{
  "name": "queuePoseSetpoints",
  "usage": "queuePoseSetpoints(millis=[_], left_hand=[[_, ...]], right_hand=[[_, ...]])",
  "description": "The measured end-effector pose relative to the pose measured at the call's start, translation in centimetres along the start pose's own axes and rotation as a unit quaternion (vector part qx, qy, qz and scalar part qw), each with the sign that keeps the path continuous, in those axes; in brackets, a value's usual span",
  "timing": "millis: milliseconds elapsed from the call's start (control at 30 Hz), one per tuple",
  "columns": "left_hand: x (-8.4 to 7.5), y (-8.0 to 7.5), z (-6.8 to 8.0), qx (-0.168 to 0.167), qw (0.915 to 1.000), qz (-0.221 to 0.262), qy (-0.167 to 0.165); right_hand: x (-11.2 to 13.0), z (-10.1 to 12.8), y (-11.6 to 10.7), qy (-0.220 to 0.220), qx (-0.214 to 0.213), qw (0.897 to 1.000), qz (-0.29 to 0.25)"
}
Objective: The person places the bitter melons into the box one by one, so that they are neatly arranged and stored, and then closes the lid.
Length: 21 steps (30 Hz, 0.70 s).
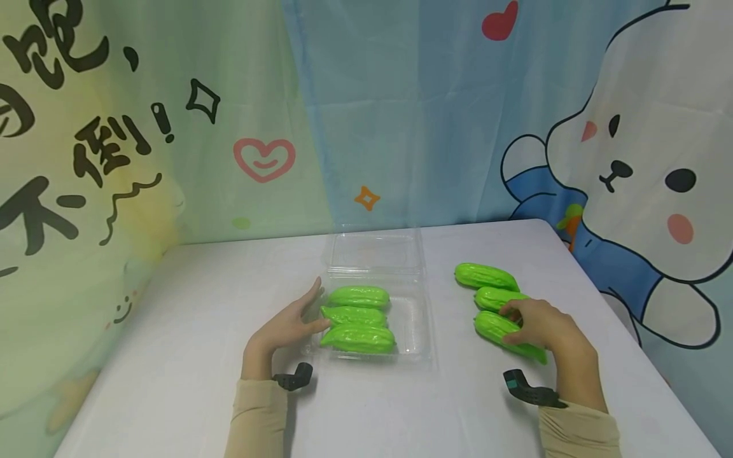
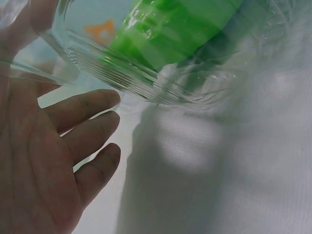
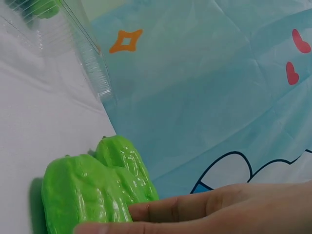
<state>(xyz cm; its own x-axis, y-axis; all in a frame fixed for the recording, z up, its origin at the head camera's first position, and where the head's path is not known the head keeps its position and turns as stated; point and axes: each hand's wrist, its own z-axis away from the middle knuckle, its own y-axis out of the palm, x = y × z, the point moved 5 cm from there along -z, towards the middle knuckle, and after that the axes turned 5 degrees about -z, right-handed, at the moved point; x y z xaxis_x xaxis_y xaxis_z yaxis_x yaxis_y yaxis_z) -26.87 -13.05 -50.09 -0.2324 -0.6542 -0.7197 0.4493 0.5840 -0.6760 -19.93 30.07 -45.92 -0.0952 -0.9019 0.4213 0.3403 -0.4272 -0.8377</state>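
Note:
A clear plastic clamshell box (image 1: 412, 324) lies open on the table. Inside it, on the left, is a row of three glossy green bitter melons (image 1: 357, 339). My left hand (image 1: 289, 324) rests against the box's left side, fingers extended, thumb near the rim; in the left wrist view three fingers (image 2: 92, 139) stand apart and hold nothing. To the right of the box lie three more bitter melons (image 1: 485, 276). Over the nearest one (image 1: 529, 350) is my right hand (image 1: 541, 324), pinching it between thumb and fingers. The right wrist view shows this melon (image 3: 73, 195) low in frame, partly cut off.
The box's lid (image 1: 375, 251) is folded back toward the curtain (image 1: 372, 114). A white cloth covers the table (image 1: 183, 356), whose right edge slopes away past my right hand. Each wrist carries a small black camera mount (image 1: 294, 376).

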Motion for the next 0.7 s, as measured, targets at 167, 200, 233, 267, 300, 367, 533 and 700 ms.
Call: queuePoseSetpoints(millis=[167, 200, 233, 267, 300, 367, 533, 700], left_hand=[[-0.1, -0.1, 0.1, -0.001, 1.0, 0.001, 0.008], [-0.1, -0.1, 0.1, -0.001, 1.0, 0.002, 0.009], [-0.1, -0.1, 0.1, 0.0, 0.9999, 0.003, 0.01], [-0.2, -0.1, 0.1, 0.0, 0.9999, 0.003, 0.01], [-0.2, -0.1, 0.1, 0.001, 0.9999, 0.003, 0.011], [-0.3, -0.1, 0.1, 0.002, 0.9999, 0.003, 0.01], [-0.4, -0.1, 0.2, 0.002, 0.9999, -0.004, 0.012], [-0.5, -0.1, 0.2, 0.001, 0.9998, -0.003, 0.019]], right_hand=[[0.4, 0.1, -0.2, -0.011, -0.007, 1.0, -0.008], [0.5, 0.1, -0.3, -0.015, -0.01, 1.0, -0.01], [0.6, 0.1, -0.3, -0.019, -0.012, 1.0, -0.013], [0.7, 0.1, -0.4, -0.024, -0.014, 0.999, -0.018], [0.8, 0.0, -0.4, -0.028, -0.016, 0.999, -0.024], [1.1, 0.0, -0.5, -0.037, -0.02, 0.999, -0.034], [2.1, -0.2, -0.6, -0.068, -0.039, 0.994, -0.075], [3.2, -0.4, -0.7, -0.095, -0.063, 0.987, -0.111]])
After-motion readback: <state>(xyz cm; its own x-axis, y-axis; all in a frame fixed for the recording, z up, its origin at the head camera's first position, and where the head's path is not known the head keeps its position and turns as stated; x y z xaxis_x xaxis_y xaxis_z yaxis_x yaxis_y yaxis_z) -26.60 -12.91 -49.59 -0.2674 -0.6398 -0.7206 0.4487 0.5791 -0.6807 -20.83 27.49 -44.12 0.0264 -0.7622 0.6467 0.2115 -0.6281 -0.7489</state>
